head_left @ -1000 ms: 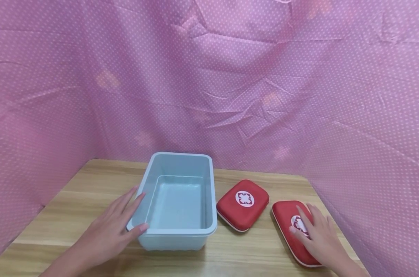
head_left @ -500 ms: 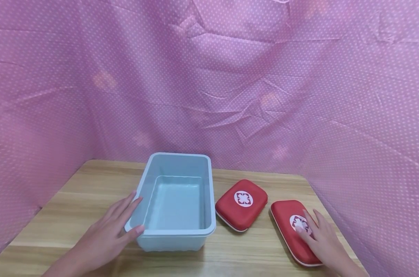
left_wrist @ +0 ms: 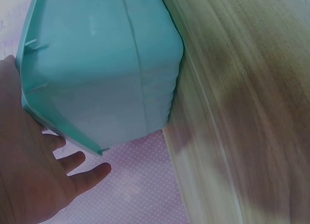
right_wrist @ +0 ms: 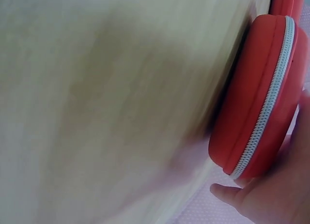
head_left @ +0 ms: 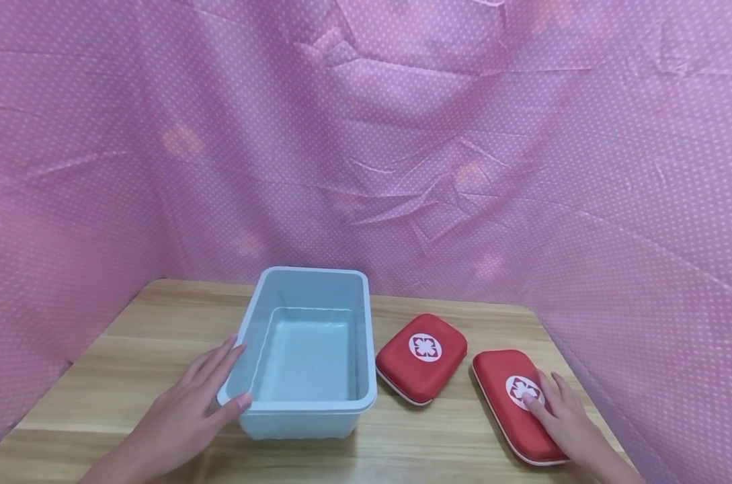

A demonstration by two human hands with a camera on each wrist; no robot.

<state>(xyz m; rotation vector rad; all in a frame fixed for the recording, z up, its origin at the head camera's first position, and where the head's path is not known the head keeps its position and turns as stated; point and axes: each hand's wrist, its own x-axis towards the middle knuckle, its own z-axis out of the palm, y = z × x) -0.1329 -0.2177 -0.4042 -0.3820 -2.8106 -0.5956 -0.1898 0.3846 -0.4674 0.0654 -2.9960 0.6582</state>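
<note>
A light blue plastic bin [head_left: 308, 407] stands left of centre on the table, its inside bare. At its near left corner my left hand [head_left: 187, 410] rests with fingers straight along the rim and the thumb over the front edge. In the left wrist view those fingers [left_wrist: 89, 178] lie spread beside the rim. On the right lies a red zip case [head_left: 505, 373] with a white round emblem. My right hand [head_left: 568, 420] lies over its right side, the thumb on the emblem. The right wrist view shows the case's white zipper [right_wrist: 266, 108] and one finger [right_wrist: 224, 192] sticking out past its end.
A second red case [head_left: 396, 356] with the same emblem lies between the bin and the first case. The wooden table [head_left: 142, 343] is enclosed by pink dotted cloth [head_left: 317, 134] at the back and sides. Its right edge runs close to my right hand.
My right hand has come down from above onto the right side of the nearer red case. The left hand has stayed at the bin's rim. The view has shifted slightly.
</note>
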